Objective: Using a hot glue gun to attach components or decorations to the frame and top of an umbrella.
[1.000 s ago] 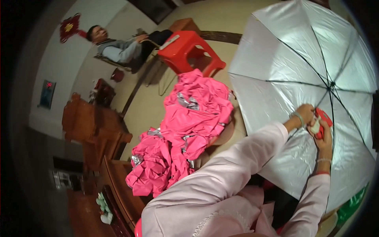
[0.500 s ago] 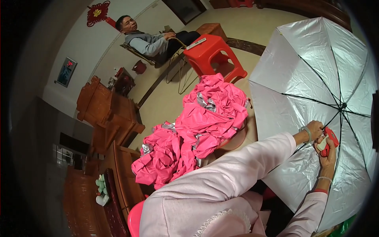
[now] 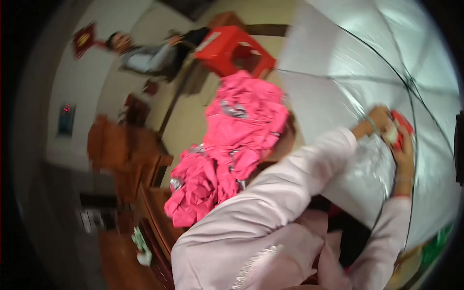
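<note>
An open umbrella [image 3: 333,111], silver-grey on the side facing me, spreads across the right with dark thin ribs meeting at a hub [image 3: 410,82]. Over its lower part, my left hand [image 3: 379,118] is closed, its fingertips at a rib or fabric fold; what they pinch is hidden by blur. Just beside it, my right hand [image 3: 404,151] holds a small red object [image 3: 402,124] with a pale part, its kind not clear. Both hands are close together, below the hub.
Bunched pink cloth with silver undersides [image 3: 246,121] lies in heaps left of my arm. Beyond it stands a red plastic stool [image 3: 229,50], and a person [image 3: 150,58] sits by the wall. Wooden furniture [image 3: 118,150] lines the left; something green [image 3: 437,246] is at lower right.
The whole view has shifted and blurred, with the umbrella and hands appearing higher. My hands stay together at the same part of the umbrella, the red object still in my right hand.
</note>
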### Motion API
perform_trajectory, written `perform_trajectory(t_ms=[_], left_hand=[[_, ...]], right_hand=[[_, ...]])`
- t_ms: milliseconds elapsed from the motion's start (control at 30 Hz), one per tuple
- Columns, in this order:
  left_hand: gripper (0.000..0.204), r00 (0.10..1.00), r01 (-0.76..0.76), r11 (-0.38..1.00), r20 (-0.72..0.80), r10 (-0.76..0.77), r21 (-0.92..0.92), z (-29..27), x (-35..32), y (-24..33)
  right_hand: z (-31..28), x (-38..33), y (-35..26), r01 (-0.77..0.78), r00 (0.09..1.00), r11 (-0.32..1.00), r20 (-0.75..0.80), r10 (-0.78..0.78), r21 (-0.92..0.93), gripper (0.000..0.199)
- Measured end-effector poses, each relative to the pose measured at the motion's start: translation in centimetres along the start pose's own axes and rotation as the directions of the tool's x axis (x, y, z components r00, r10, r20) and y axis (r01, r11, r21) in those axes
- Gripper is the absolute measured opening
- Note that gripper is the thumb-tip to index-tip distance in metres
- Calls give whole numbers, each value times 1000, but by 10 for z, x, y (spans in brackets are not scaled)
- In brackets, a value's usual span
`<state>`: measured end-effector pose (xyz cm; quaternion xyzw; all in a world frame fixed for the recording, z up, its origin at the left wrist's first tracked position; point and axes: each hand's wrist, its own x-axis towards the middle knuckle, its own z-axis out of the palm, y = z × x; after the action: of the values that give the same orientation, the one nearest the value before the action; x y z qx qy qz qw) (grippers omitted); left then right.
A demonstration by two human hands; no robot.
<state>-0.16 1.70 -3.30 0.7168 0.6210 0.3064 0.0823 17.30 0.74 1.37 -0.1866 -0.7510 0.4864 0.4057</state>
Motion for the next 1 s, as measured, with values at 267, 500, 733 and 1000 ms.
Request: perform_trajectory(t_ms=[267, 500, 733, 1000], left_hand=[[20, 962, 261, 901, 10, -274, -348, -37, 4, 20], [24, 971, 225, 893, 18, -237, -389, -30, -2, 27], [23, 984, 149, 908, -35, -176, -391, -18, -1, 4], [23, 970, 224, 898, -3, -243, -379, -24, -2, 22]], right_hand=[[-2, 26, -4, -483, 681, 182, 237, 692, 856, 23], [-3, 18, 2, -461, 663, 158, 221, 715, 873, 24], [1, 27, -13, -522, 674, 189, 266, 689, 832, 10], [-5, 24, -10, -548, 590, 122, 279, 758, 827, 12]])
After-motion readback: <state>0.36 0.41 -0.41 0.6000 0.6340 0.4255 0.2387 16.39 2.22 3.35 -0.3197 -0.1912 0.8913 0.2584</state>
